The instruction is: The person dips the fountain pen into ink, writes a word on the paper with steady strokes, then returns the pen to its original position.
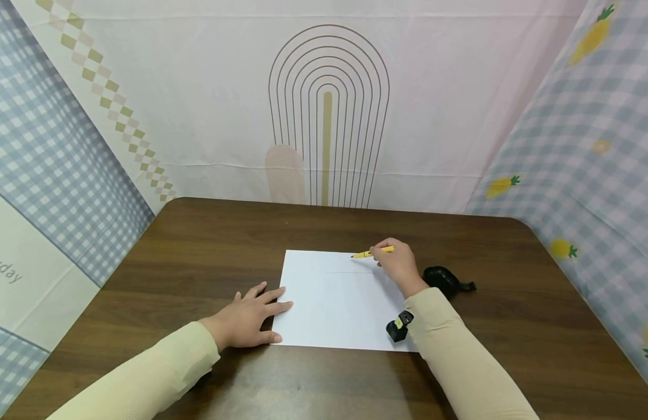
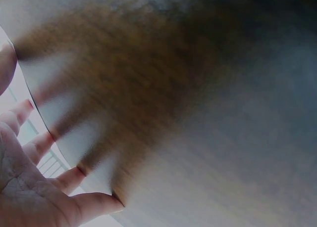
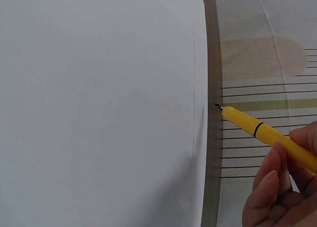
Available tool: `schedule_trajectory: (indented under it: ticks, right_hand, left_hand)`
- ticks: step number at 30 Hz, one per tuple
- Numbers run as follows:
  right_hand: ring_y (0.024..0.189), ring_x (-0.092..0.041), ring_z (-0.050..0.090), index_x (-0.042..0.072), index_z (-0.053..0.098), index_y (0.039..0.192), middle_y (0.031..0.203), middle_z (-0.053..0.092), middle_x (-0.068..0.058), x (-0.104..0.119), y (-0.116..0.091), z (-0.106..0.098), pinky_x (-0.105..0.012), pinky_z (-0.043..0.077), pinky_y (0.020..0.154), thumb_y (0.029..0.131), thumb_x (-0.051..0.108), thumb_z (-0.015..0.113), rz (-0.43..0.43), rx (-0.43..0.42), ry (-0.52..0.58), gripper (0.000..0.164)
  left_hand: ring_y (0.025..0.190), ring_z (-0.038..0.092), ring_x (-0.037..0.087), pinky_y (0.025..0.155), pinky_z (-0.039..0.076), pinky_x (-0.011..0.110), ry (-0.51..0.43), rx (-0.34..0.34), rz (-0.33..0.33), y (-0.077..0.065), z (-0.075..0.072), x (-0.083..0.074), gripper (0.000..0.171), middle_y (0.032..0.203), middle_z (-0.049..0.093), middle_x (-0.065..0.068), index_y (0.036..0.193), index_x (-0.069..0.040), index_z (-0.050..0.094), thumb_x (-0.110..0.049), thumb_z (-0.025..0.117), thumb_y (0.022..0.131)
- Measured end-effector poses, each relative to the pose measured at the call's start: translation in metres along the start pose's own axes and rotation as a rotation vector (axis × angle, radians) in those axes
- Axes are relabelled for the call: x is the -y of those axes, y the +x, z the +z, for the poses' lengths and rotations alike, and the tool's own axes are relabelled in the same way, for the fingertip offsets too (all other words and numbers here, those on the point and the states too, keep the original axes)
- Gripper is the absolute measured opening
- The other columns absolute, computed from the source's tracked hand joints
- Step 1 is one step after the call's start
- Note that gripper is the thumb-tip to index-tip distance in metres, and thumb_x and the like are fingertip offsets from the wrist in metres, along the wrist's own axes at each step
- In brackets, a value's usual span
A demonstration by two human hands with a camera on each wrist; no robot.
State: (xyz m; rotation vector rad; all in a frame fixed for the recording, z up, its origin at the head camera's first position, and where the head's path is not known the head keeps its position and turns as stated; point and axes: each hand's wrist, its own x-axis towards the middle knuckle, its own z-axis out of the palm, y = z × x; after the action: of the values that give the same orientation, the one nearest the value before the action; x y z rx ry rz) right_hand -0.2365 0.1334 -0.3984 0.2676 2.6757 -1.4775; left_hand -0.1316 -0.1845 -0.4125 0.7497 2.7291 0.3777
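A white sheet of paper (image 1: 329, 315) lies on the table, with one thin straight line (image 3: 193, 88) drawn across it near its far edge. My right hand (image 1: 398, 265) pinches a yellow fountain pen (image 3: 242, 119) between thumb and fingers. The pen's dark nib points left, close over the paper near its far edge in the head view. At the left edge of the sheet, my left hand (image 1: 245, 319) rests with fingers spread, fingertips and thumb tip on the paper's margin. In the left wrist view, the palm and spread fingers (image 2: 94, 204) show.
The brown wooden table (image 1: 219, 245) runs back to a patterned cloth (image 1: 434, 116). A black rounded object (image 1: 441, 281) with a short tail sits beyond my right wrist. A small black camera (image 1: 399, 326) is worn at that wrist, over the paper's right side.
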Motion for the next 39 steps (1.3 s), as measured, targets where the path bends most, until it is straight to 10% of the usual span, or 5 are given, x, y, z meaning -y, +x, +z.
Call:
schedule_trajectory:
  ticks: [39]
  right_hand:
    - [0.083,-0.024,0.053,0.007,0.063,0.101,0.099,0.063,-0.011,-0.0032,-0.0031,-0.0040,-0.030,0.044,0.067,0.096,0.026,0.059,0.066,0.038,-0.066,0.021]
  left_hand:
    - [0.142,0.020,0.046,0.097,0.023,0.077,0.004,0.002,0.002,-0.0008,-0.0007,-0.0002,0.064,0.157,0.030,0.006,0.146,-0.025,0.046,-0.047,0.066,0.089]
